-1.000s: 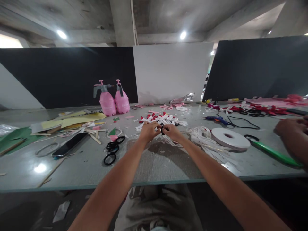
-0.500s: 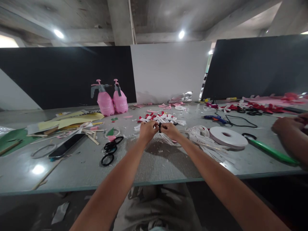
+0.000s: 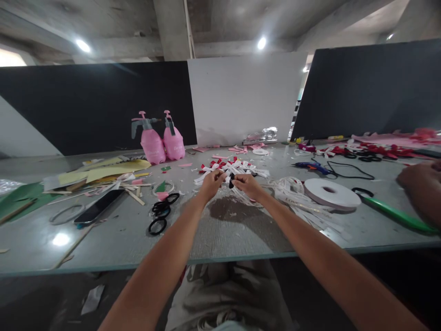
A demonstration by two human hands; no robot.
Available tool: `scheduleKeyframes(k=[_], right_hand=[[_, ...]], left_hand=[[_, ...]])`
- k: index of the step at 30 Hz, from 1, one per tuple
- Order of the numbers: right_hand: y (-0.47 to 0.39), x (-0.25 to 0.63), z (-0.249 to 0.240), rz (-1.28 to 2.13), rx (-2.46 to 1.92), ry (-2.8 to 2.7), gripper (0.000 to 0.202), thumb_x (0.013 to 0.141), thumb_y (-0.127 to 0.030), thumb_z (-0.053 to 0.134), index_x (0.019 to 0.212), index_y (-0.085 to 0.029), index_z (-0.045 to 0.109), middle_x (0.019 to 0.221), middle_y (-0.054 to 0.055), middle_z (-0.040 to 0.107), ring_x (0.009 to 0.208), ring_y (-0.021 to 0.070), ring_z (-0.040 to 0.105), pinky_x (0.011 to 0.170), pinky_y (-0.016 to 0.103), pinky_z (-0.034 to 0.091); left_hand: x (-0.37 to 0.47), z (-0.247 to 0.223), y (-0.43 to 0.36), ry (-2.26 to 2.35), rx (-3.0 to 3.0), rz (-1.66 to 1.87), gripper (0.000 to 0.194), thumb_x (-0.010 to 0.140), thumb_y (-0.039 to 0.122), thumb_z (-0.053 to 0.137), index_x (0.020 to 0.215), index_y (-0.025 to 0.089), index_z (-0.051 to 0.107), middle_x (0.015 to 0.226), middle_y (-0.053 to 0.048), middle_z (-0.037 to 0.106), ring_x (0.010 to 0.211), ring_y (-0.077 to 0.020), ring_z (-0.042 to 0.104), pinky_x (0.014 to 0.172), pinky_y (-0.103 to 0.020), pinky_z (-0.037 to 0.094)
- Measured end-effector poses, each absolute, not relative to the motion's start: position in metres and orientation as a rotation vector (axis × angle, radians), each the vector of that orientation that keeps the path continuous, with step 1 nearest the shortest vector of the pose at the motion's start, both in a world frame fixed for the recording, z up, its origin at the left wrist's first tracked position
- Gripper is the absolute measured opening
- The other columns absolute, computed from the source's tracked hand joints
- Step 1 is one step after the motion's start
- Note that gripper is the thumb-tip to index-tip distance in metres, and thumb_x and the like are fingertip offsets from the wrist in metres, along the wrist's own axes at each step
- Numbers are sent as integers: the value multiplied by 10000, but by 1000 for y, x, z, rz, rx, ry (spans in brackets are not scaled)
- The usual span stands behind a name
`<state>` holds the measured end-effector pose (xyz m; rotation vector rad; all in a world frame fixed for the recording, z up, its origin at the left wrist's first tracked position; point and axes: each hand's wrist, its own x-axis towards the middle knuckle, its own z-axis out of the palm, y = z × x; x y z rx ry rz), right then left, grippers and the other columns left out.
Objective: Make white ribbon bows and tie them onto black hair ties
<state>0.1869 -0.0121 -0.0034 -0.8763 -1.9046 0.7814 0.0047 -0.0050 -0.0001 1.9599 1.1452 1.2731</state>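
Observation:
Above the middle of the table, my left hand (image 3: 212,185) and my right hand (image 3: 248,185) meet with fingertips pinched. Between them is a small black elastic hair tie (image 3: 231,181), bunched up, with a bit of white showing beside the left fingertips. How the white piece joins the band is too small to tell. Just behind the hands lies a pile of white and red ribbon bows (image 3: 241,166). Loose white ribbon (image 3: 287,186) trails right of my right hand toward a white ribbon spool (image 3: 331,194). Several black hair ties (image 3: 161,210) lie left of my left forearm.
Two pink spray bottles (image 3: 153,146) stand at the back. On the left lie a phone (image 3: 99,207), yellow paper (image 3: 113,170) and wooden sticks. A blue glue gun (image 3: 313,167) with a black cord and a green tool (image 3: 396,215) lie right, near another person's hand (image 3: 418,179).
The black hair tie is turned and shows more between my fingertips, which are slightly farther apart. The view has shifted a little. The other person's hand has moved slightly right.

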Motion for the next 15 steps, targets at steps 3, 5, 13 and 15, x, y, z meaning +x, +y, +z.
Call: scheduleKeyframes(k=[3, 5, 13, 15], right_hand=[[-11, 187, -5, 754, -880, -1915, 289, 789, -364, 508, 571, -184, 450, 509, -52, 373, 523, 92, 324, 525, 239, 243], [-10, 187, -6, 729, -880, -1934, 282, 800, -376, 518, 604, -174, 504, 534, -42, 424, 543, 97, 365, 540, 236, 267], [-7, 188, -9, 588, -903, -2032, 291, 822, -401, 531, 749, -141, 640, 622, -12, 554, 587, 106, 433, 568, 231, 301], [-7, 188, -8, 557, -910, -2041, 273, 823, -377, 527, 750, -140, 642, 627, -9, 562, 591, 108, 442, 575, 229, 310]], left_hand=[[11, 0, -9, 1063, 1932, 1228, 326, 828, 457, 493, 767, 153, 590, 671, 7, 581, 532, -87, 506, 533, -206, 412], [12, 2, -11, 1047, 1923, 1207, 354, 820, 484, 499, 767, 149, 599, 654, 8, 573, 529, -87, 505, 529, -207, 414], [9, 5, -16, 1159, 2006, 1135, 375, 775, 482, 557, 821, 127, 667, 652, -10, 606, 577, -110, 524, 551, -216, 405], [8, 4, -15, 1157, 2028, 1134, 366, 791, 461, 539, 836, 126, 678, 661, -11, 619, 582, -111, 524, 559, -218, 400]])
